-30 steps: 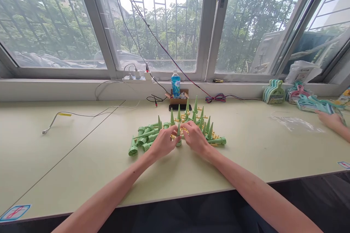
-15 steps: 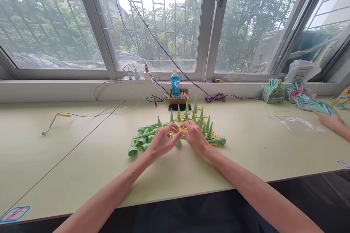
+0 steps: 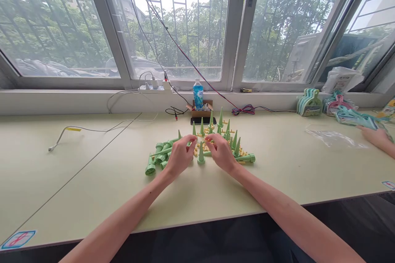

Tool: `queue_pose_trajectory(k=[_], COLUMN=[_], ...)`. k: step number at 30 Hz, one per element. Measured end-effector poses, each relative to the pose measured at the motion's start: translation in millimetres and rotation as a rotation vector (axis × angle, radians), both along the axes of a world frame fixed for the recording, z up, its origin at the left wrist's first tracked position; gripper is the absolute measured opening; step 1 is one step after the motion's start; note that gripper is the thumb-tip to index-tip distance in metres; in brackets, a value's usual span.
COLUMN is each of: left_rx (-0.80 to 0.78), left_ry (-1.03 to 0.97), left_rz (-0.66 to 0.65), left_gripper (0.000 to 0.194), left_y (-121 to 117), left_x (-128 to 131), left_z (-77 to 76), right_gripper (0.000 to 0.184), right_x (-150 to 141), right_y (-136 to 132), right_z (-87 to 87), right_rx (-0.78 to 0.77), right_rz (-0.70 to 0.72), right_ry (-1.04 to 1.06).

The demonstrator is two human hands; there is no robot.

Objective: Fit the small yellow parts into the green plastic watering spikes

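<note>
My left hand is closed in a pinch, thumb against fingertips; what lies in it is too small to make out. Opposite it, my right hand also pinches, with a bit of yellow by its fingertips that I cannot tell from the pieces behind. Between the wrists a green plastic spike stands upright on its round base. Several more green spikes stand behind and to the right. Green spikes with hollow capped ends lie in a heap left of my left hand. Small yellow plastic pieces are scattered among them.
Behind the spikes lie a black phone and a small cardboard box by a blue bottle. A white cable crosses the left. At right are a clear plastic bag, packaged items and another person's hand.
My hands have drawn apart from where their fingertips met, left hand to the left, right hand slightly right. The upright spike between them now shows fully.
</note>
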State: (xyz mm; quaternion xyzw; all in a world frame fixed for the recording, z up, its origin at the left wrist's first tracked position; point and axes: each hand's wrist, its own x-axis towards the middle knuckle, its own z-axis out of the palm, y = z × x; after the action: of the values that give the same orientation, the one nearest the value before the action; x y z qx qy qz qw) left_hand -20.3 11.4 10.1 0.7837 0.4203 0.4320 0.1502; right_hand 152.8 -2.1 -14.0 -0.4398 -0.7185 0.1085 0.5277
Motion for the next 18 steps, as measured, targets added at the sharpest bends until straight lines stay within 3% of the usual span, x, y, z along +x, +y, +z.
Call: queue_pose_trajectory(k=[18], left_rx=[0.017], left_ry=[0.075], left_rz=[-0.104], left_gripper=[0.026], left_y=[5.3], left_x=[-1.4], left_z=[-5.2], right_gripper=[0.018], right_x=[-6.5], right_y=[-5.3], right_z=[1.6], right_rx=[-0.184], right_rz=[0.156], right_ry=[0.254])
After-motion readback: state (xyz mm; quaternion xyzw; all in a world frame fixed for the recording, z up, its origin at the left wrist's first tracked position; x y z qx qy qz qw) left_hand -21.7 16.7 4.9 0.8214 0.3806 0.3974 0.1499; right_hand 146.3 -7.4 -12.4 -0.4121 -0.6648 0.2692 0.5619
